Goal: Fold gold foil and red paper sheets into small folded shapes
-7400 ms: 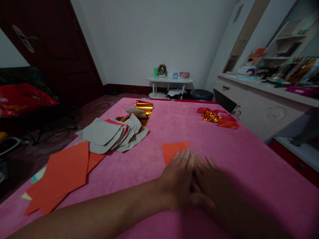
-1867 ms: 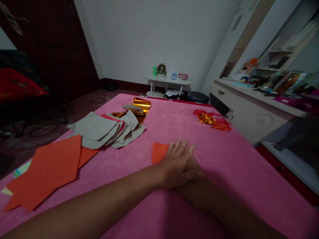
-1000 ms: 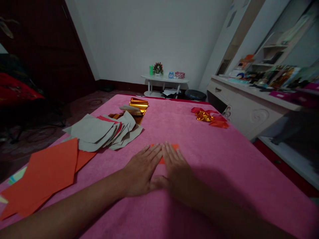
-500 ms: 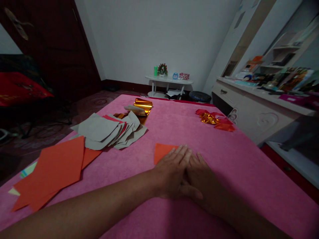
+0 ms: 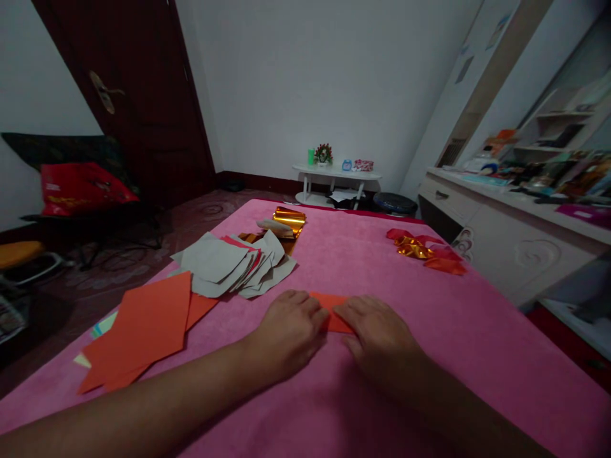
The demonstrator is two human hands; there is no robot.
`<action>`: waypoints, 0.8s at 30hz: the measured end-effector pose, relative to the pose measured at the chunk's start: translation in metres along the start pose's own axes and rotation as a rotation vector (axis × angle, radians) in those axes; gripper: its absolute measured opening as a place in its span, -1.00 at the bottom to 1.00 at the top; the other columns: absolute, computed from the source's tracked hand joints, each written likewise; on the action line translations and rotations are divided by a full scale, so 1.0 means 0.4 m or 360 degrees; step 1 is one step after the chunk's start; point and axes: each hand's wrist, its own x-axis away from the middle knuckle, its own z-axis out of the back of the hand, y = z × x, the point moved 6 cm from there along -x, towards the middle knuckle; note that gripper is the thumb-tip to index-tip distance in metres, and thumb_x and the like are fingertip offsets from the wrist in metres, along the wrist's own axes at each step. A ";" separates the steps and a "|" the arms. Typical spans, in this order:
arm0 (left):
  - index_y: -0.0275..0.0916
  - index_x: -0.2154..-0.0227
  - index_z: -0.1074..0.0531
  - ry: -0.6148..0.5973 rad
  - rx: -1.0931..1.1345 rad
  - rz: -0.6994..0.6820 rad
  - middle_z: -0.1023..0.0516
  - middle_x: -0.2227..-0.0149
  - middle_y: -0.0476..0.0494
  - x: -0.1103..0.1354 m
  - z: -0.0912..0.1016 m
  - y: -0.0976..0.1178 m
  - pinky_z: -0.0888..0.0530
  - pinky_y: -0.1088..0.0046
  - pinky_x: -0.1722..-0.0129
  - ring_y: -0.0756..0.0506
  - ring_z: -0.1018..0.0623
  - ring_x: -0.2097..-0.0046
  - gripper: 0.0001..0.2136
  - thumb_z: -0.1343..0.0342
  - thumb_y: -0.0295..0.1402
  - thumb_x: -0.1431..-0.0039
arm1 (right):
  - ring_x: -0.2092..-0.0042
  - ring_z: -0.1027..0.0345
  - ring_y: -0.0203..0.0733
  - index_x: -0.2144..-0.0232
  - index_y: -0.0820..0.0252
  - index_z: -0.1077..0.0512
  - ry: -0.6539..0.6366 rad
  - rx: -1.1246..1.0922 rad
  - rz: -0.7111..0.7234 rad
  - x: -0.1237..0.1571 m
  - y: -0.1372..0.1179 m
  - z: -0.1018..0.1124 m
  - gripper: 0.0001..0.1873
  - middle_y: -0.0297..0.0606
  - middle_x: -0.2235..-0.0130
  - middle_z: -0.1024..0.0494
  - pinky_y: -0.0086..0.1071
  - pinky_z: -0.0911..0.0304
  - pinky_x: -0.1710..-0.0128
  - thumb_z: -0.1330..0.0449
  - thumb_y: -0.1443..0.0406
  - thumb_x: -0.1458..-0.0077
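A small folded piece of orange paper (image 5: 337, 313) lies on the pink-covered table (image 5: 344, 254) in front of me. Its left end is under the bent fingers of my left hand (image 5: 291, 332), which is closed on it with the thumb mostly hidden. At the paper's right end, my right hand (image 5: 382, 334) has its fingers curled over the top and its thumb by the near edge. Both ends of the paper are covered by my hands. To the left lie larger orange sheets (image 5: 150, 321) and, behind them, a pile of grey paper pieces (image 5: 217, 257).
A roll of shiny gold foil (image 5: 290, 219) stands past the grey pile. Crumpled gold and red pieces (image 5: 414, 248) lie at the right. Beyond the table are a white side table (image 5: 337, 172), a white cabinet (image 5: 506, 232) and a chair with a red bag (image 5: 83, 187).
My hands, earlier stacked flat over the orange paper, have moved apart to its two ends. The paper's middle is now uncovered. The view has shifted slightly left and up.
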 end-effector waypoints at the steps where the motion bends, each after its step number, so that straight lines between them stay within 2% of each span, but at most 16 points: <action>1: -0.26 0.26 -0.44 0.0054 -0.0037 -0.0060 -0.52 0.31 -0.14 -0.012 -0.005 0.011 -0.36 0.28 0.25 -0.15 -0.46 0.24 -0.83 -0.01 -0.31 -0.19 | 0.28 -0.32 -0.13 0.38 0.19 -0.49 0.0017 0.0006 0.0025 -0.010 -0.008 -0.001 -0.87 -0.21 0.34 -0.52 -0.23 -0.19 0.20 -0.14 0.39 0.00; 2: -0.26 0.31 -0.44 0.0112 -0.0079 -0.0132 -0.51 0.35 -0.13 -0.021 -0.012 0.022 -0.34 0.30 0.31 -0.14 -0.45 0.28 -0.85 0.00 -0.34 -0.19 | 0.35 -0.28 -0.16 0.49 0.19 -0.45 0.0074 0.0021 0.0056 -0.017 -0.015 -0.001 -0.89 -0.25 0.42 -0.48 -0.26 -0.16 0.26 -0.14 0.40 -0.01; 4: -0.27 0.43 -0.42 0.0242 -0.0129 -0.0215 -0.48 0.44 -0.10 -0.032 -0.026 0.033 -0.30 0.33 0.39 -0.11 -0.43 0.36 -0.84 0.01 -0.38 -0.20 | 0.41 -0.19 -0.20 0.61 0.20 -0.39 0.0239 0.0041 0.0130 -0.022 -0.021 0.003 -0.80 -0.28 0.52 -0.41 -0.29 -0.09 0.32 -0.14 0.41 -0.03; 7: -0.26 0.46 -0.41 0.0384 -0.0107 -0.0207 -0.46 0.47 -0.06 -0.035 -0.036 0.029 -0.27 0.35 0.42 -0.08 -0.40 0.40 -0.84 0.01 -0.40 -0.20 | 0.43 -0.11 -0.23 0.62 0.22 -0.37 0.0427 -0.0003 0.0231 -0.013 -0.017 0.006 -0.76 -0.29 0.55 -0.36 -0.30 -0.03 0.34 -0.11 0.43 -0.07; 13: -0.26 0.41 -0.43 0.0433 0.0007 -0.0350 -0.46 0.44 -0.06 -0.018 -0.017 0.020 -0.26 0.34 0.40 -0.08 -0.38 0.37 -0.85 0.01 -0.40 -0.20 | 0.41 -0.09 -0.22 0.60 0.21 -0.37 0.0400 -0.0129 0.0324 -0.007 -0.013 0.016 -0.76 -0.29 0.55 -0.38 -0.28 0.01 0.32 -0.09 0.43 -0.08; 16: -0.26 0.39 -0.45 0.0496 0.0083 -0.0351 -0.45 0.44 -0.08 -0.010 0.002 0.002 -0.25 0.35 0.39 -0.07 -0.37 0.37 -0.83 0.05 -0.42 -0.22 | 0.37 -0.12 -0.20 0.57 0.20 -0.41 0.0471 -0.0161 0.0319 -0.005 0.007 0.041 -0.79 -0.30 0.54 -0.42 -0.26 0.00 0.30 -0.11 0.44 -0.07; 20: -0.28 0.40 -0.47 0.0595 0.0216 -0.0276 -0.46 0.47 -0.11 -0.004 0.021 -0.038 -0.25 0.39 0.40 -0.05 -0.36 0.40 -0.81 0.03 -0.40 -0.22 | 0.36 -0.17 -0.21 0.49 0.18 -0.47 0.0600 -0.0256 0.0289 0.001 0.046 0.076 -0.82 -0.31 0.50 -0.49 -0.25 -0.02 0.26 -0.11 0.45 -0.08; 24: -0.29 0.41 -0.48 0.0693 0.0494 -0.0076 -0.48 0.46 -0.12 -0.007 0.027 -0.084 -0.30 0.41 0.35 -0.05 -0.41 0.38 -0.83 -0.02 -0.38 -0.20 | 0.38 -0.21 -0.22 0.51 0.18 -0.45 0.0527 -0.0499 0.0094 0.002 0.084 0.073 -0.80 -0.31 0.48 -0.49 -0.27 -0.03 0.28 -0.11 0.37 -0.12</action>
